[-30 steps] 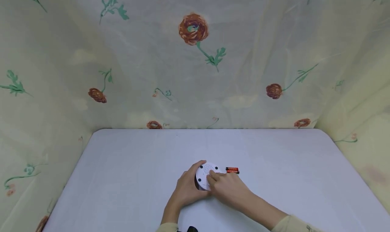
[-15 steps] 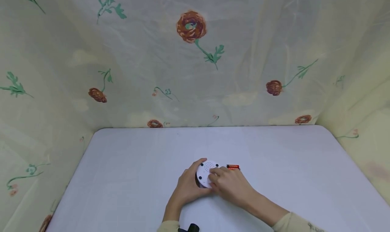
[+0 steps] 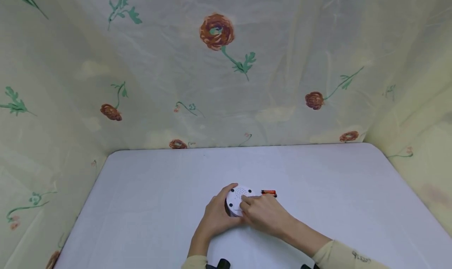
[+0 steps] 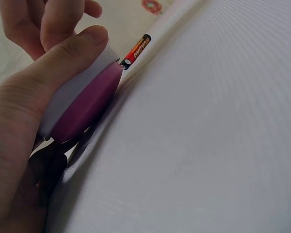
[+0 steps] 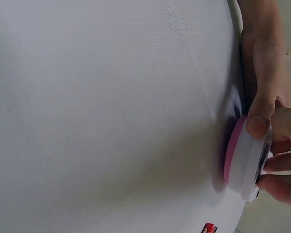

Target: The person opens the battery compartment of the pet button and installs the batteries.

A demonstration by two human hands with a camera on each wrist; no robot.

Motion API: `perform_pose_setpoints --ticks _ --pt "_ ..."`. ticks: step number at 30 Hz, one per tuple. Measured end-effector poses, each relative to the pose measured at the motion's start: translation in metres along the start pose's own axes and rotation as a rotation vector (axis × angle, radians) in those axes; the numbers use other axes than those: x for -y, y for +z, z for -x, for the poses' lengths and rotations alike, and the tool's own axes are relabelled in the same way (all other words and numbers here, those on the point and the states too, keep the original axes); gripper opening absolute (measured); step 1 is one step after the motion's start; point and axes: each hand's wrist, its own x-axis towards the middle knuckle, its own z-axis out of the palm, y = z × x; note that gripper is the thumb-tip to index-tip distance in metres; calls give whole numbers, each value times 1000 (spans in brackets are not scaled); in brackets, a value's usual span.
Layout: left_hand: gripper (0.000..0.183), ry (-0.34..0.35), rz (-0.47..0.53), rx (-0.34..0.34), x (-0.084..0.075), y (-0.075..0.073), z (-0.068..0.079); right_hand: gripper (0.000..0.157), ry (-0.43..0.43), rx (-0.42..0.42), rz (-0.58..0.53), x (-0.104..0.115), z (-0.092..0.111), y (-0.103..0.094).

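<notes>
A round device with a white perforated face (image 3: 236, 200) and dark round feet lies tilted in my left hand (image 3: 216, 214). That hand grips its rim, thumb on the near side and fingers at the far side. A purple-pink band (image 4: 89, 104) runs along its lower side. Over the face sits my right hand (image 3: 265, 215), its bent fingertips touching the surface at the right part. Whether they pinch anything there is hidden. Just beyond the right hand, red and black batteries (image 3: 268, 192) lie on the table, partly covered by that hand in the head view.
The white tabletop (image 3: 159, 186) spreads around the hands, with rounded far corners. Flower-printed cloth (image 3: 275, 76) hangs behind it and along both sides. Black wrist camera gear (image 3: 223, 264) shows at the bottom edge by the left sleeve.
The right fingers bend and shift slightly over the device's face. My left hand keeps its grip on the rim. The head view has tilted and drifted a little.
</notes>
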Motion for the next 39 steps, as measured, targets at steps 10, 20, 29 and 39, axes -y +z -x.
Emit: perform_pose_setpoints --ticks 10,20,29,39 --pt "93 5 -1 10 1 -2 1 11 9 -16 7 -2 0 -4" --pt "93 -2 21 7 1 -3 2 14 70 -95 -115 2 2 3" --pt "96 -7 -10 -10 1 1 0 17 151 -32 -162 4 0 7" --pt "95 -22 -12 -6 -2 0 1 19 178 -15 -135 5 -2 9"
